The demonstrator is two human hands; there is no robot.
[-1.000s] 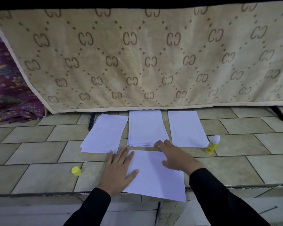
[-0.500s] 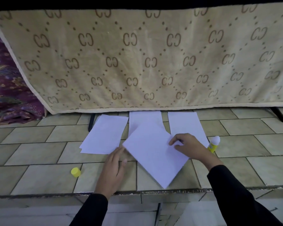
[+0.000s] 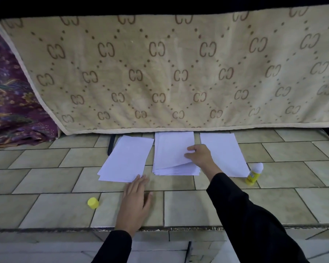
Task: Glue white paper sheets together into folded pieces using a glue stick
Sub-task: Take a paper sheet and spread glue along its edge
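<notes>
Three lots of white paper lie on the tiled ledge: a left pile [image 3: 126, 161], a thicker middle stack [image 3: 169, 154] and a right sheet [image 3: 224, 152]. My right hand [image 3: 198, 156] pinches the top sheet of the middle stack at its right edge, the sheet's near corner slightly lifted. My left hand [image 3: 136, 202] rests flat on the tiles, fingers apart, its fingertips just touching the near edge of the left pile. An uncapped yellow glue stick [image 3: 254, 174] stands at the right sheet's near corner. Its yellow cap [image 3: 93, 203] lies left of my left hand.
A beige patterned blanket [image 3: 179, 73] hangs down just behind the papers. Purple flowered cloth [image 3: 10, 111] sits at the far left. The ledge's front edge [image 3: 179, 228] drops off just below my wrists. Black legs [image 3: 111, 144] stand under the blanket.
The sheet that lay in front of me has been carried forward onto the middle stack by my right hand. My left hand has let go of it and slid left onto the tiles.
</notes>
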